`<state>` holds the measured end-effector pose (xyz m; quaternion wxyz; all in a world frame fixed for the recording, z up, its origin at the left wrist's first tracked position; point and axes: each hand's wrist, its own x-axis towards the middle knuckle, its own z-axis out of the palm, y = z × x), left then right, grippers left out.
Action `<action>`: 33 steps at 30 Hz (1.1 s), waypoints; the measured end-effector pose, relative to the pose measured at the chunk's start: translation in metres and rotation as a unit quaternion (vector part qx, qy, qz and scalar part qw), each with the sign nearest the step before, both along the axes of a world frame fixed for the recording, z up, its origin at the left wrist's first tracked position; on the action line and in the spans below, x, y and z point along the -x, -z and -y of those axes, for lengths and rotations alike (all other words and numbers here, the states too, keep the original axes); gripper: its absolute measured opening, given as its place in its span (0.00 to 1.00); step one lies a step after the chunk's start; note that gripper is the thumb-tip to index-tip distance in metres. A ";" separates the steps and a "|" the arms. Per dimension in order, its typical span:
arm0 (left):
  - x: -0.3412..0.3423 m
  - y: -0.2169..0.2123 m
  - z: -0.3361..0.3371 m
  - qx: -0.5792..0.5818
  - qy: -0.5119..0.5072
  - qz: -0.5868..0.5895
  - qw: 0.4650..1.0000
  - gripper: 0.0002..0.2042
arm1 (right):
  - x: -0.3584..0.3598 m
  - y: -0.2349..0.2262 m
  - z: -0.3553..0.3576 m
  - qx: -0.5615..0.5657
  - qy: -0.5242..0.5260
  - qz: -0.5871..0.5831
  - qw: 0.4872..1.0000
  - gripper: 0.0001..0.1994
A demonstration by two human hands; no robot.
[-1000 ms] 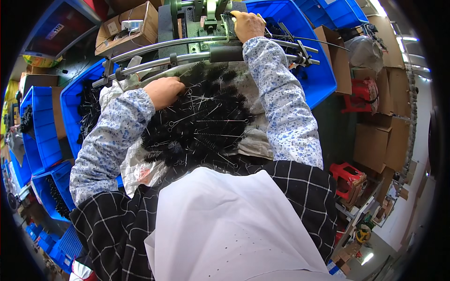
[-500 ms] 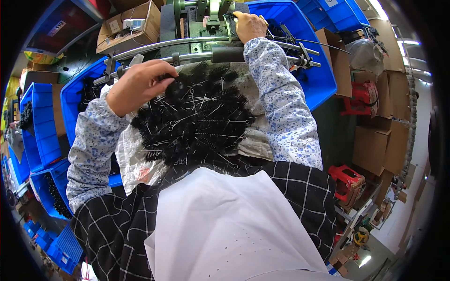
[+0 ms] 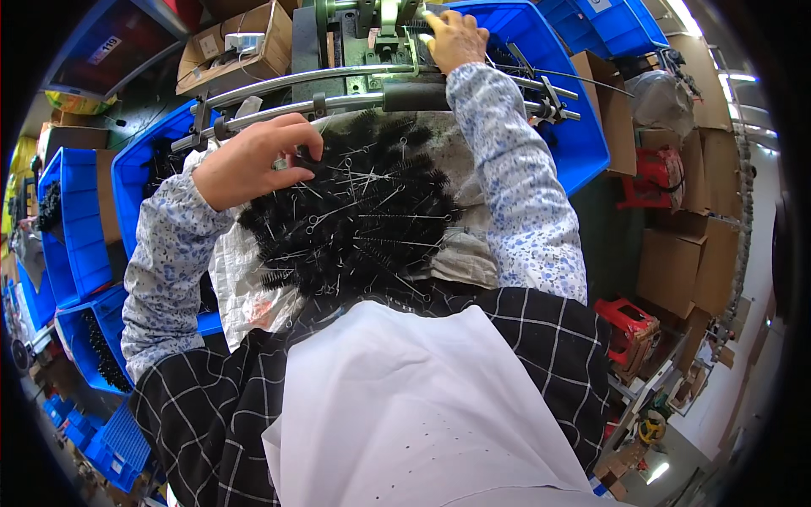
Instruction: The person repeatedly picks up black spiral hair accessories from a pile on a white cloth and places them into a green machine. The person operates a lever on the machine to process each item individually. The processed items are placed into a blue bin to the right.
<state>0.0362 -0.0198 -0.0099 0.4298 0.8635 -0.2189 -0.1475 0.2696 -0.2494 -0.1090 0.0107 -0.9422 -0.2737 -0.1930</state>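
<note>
A large heap of black twisted-wire brushes, with thin metal stems and looped ends, lies in front of me on pale sacking. At its upper left edge, my left hand is curled, with dark bristles of a brush between thumb and fingers; the pile behind partly blends with them. My right hand, yellow covers on its fingertips, reaches to the metal machine at the top. Its thumb and forefinger close on the end of a small black brush beside the machine's upright part.
Two curved metal rails cross between the heap and the machine. Blue bins stand at the left and right. A cardboard box with a small device is at upper left. Red stools and cartons are at right.
My left hand's thumb and forefinger have moved farther apart, with dark bristles now showing between them. My right hand has shifted slightly up and right at the machine.
</note>
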 end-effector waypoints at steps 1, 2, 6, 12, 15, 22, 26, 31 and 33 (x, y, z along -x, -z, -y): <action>0.002 -0.001 -0.002 0.012 0.000 0.004 1.000 0.09 | 0.006 -0.005 0.005 -0.009 0.034 -0.002 0.999 0.17; 0.003 -0.002 -0.004 0.025 -0.001 0.007 1.000 0.08 | 0.007 -0.007 0.010 -0.018 0.067 -0.004 0.998 0.18; 0.004 -0.008 -0.013 0.073 0.018 0.007 0.997 0.07 | 0.008 0.003 0.028 -0.065 0.049 -0.014 0.997 0.19; 0.007 -0.022 -0.008 0.033 0.026 0.034 0.999 0.09 | 0.014 0.004 -0.001 -0.072 0.048 -0.055 0.995 0.19; 0.009 -0.033 -0.009 0.016 0.006 -0.016 1.000 0.11 | 0.021 0.006 -0.023 -0.078 0.037 -0.044 0.995 0.18; 0.001 -0.038 -0.004 0.056 0.030 0.045 0.997 0.11 | 0.033 -0.007 -0.039 -0.039 0.046 -0.078 0.995 0.15; 0.006 -0.029 -0.017 0.086 -0.016 0.060 0.994 0.11 | 0.025 -0.007 -0.014 -0.065 0.053 -0.070 0.994 0.11; 0.008 -0.009 -0.025 0.152 -0.100 0.012 0.983 0.12 | -0.001 0.002 0.027 -0.045 0.044 -0.049 0.997 0.15; 0.003 -0.006 -0.024 0.153 -0.105 0.008 0.983 0.11 | -0.010 -0.012 0.027 -0.022 0.084 -0.100 0.991 0.16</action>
